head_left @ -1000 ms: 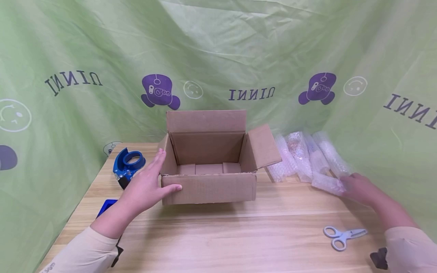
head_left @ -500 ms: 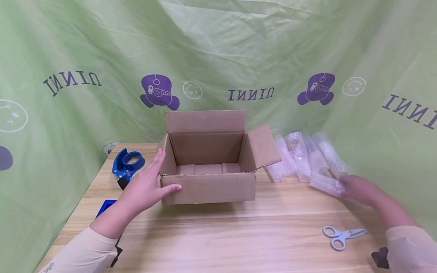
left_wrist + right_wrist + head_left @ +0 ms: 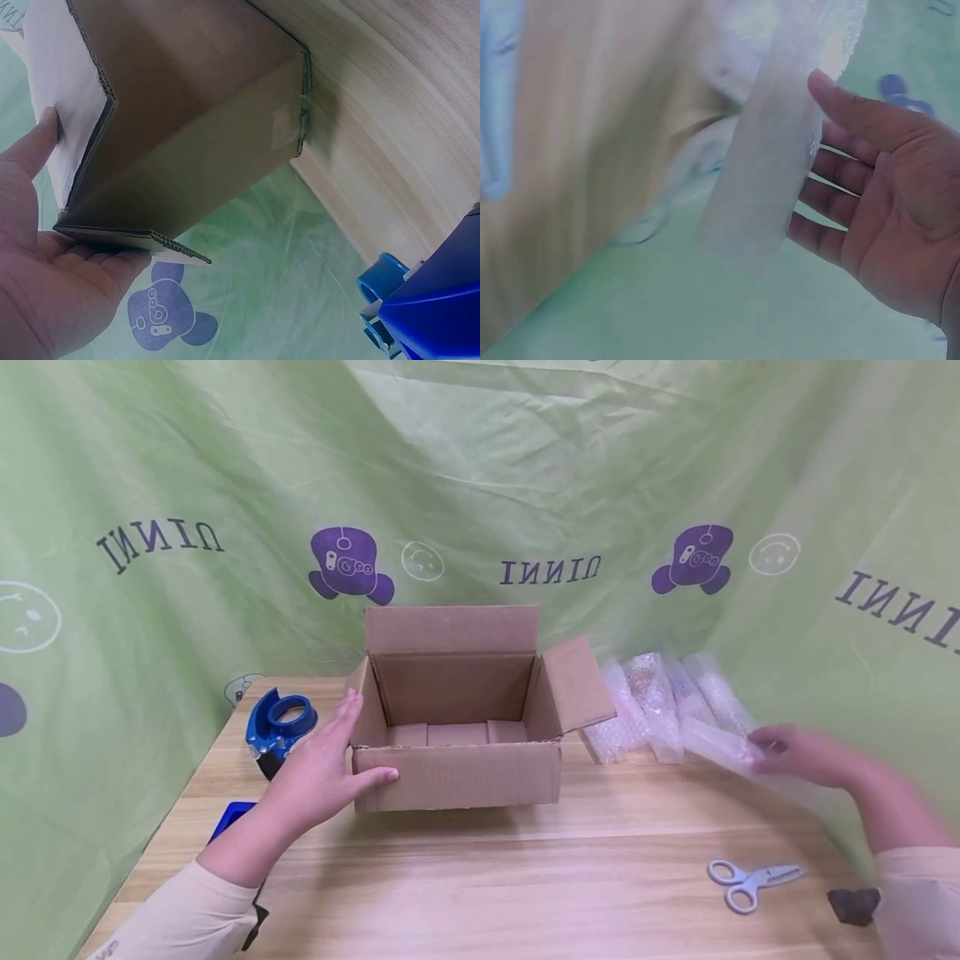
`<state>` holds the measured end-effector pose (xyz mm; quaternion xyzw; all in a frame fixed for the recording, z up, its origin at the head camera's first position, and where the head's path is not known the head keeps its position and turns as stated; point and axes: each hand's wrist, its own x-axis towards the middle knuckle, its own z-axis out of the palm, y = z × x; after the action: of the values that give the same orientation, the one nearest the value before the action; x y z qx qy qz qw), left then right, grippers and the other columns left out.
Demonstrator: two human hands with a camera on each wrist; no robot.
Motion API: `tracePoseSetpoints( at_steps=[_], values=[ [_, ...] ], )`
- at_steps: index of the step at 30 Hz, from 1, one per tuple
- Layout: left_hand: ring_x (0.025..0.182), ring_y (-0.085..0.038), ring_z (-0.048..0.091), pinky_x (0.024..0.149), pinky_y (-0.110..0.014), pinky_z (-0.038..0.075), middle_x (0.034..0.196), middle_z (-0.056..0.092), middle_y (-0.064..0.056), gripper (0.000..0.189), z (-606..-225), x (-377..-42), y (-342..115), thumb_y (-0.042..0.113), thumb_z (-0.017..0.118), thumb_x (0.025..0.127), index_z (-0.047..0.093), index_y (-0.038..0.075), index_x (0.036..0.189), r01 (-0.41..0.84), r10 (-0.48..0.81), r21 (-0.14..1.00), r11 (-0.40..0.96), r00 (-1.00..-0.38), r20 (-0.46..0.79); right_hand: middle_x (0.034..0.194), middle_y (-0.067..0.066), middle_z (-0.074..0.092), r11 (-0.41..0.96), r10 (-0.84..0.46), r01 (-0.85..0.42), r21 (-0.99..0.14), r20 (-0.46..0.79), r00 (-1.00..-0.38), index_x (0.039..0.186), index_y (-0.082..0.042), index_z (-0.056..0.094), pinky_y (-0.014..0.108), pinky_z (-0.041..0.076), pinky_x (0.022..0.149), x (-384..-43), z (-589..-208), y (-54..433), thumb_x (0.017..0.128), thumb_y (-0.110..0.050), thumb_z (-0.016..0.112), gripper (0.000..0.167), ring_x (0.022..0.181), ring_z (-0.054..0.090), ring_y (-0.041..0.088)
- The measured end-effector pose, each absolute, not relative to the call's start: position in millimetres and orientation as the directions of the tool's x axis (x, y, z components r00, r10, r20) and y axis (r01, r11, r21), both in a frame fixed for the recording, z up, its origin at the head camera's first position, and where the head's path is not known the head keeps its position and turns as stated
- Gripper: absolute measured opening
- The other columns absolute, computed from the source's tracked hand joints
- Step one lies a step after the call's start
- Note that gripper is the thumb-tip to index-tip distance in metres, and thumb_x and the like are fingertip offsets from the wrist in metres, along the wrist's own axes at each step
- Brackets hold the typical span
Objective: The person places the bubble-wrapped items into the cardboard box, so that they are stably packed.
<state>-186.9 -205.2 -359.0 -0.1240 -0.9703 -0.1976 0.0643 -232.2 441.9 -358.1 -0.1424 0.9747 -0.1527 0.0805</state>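
Note:
An open cardboard box [image 3: 457, 777] stands on the table, its inside bare and its back and right flaps raised outward. My left hand [image 3: 315, 772] grips its near left corner, thumb on the front flap and fingers behind the left flap, as the left wrist view also shows. Off to the right, my right hand [image 3: 806, 756] holds a slim bubble-wrapped piece [image 3: 761, 150] between thumb and fingers; its contents cannot be made out. Several more bubble-wrapped pieces [image 3: 654, 710] lie side by side just beyond it, next to the box.
A blue tape dispenser [image 3: 260, 727] sits left of the box. Nearer, a blue object [image 3: 231, 814] is partly hidden by my left forearm. Scissors [image 3: 759, 878] lie at the front right of the wooden table [image 3: 480, 877]. A green printed curtain [image 3: 465, 468] hangs behind.
My right hand has shifted slightly right and up, tilting the near end of the wrapped piece it holds. My left hand and the box stay in place.

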Motion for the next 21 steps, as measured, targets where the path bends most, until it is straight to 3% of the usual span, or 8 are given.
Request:
tracePoseSetpoints(
  at_steps=[7, 16, 18, 21],
  values=[
    [0.145, -0.043, 0.025, 0.111, -0.062, 0.032, 0.165, 0.01, -0.012, 0.116, -360, -186, -206, 0.072, 0.065, 0.078, 0.011, 0.009, 0.158, 0.261, 0.21, 0.372, 0.891, -0.962, 0.173, 0.115, 0.026, 0.063, 0.891, -0.322, -0.306, -0.336, 0.007, -0.947, 0.128, 0.011, 0.053, 0.061, 0.048, 0.091, -246, -317, 408, 0.092, -0.028, 0.07, 0.056, 0.107, 0.059, 0.045],
    [0.145, -0.042, 0.026, 0.11, -0.061, 0.034, 0.165, 0.011, -0.012, 0.115, -359, -185, -205, 0.072, 0.065, 0.078, 0.011, 0.01, 0.159, 0.26, 0.208, 0.375, 0.89, -0.962, 0.175, 0.122, 0.02, 0.062, 0.848, -0.333, -0.37, -0.38, 0.162, -0.929, 0.13, 0.002, 0.057, 0.057, 0.047, 0.095, -261, -279, 360, 0.093, -0.027, 0.069, 0.049, 0.114, 0.057, 0.039],
    [0.146, -0.042, 0.026, 0.11, -0.061, 0.034, 0.165, 0.011, -0.012, 0.115, -359, -185, -205, 0.072, 0.065, 0.078, 0.011, 0.01, 0.159, 0.261, 0.208, 0.377, 0.889, -0.962, 0.176, 0.122, 0.019, 0.061, 0.833, -0.34, -0.383, -0.399, 0.179, -0.923, 0.132, 0.0, 0.056, 0.053, 0.049, 0.094, -263, -271, 349, 0.093, -0.028, 0.069, 0.049, 0.113, 0.058, 0.037],
    [0.146, -0.042, 0.026, 0.11, -0.061, 0.034, 0.165, 0.011, -0.012, 0.115, -359, -185, -205, 0.072, 0.065, 0.078, 0.011, 0.009, 0.159, 0.262, 0.21, 0.376, 0.889, -0.962, 0.173, 0.121, 0.013, 0.061, 0.818, -0.351, -0.407, -0.406, 0.209, -0.913, 0.132, -0.004, 0.057, 0.033, 0.054, 0.091, -265, -260, 331, 0.093, -0.028, 0.069, 0.047, 0.111, 0.058, 0.03]
  ],
)
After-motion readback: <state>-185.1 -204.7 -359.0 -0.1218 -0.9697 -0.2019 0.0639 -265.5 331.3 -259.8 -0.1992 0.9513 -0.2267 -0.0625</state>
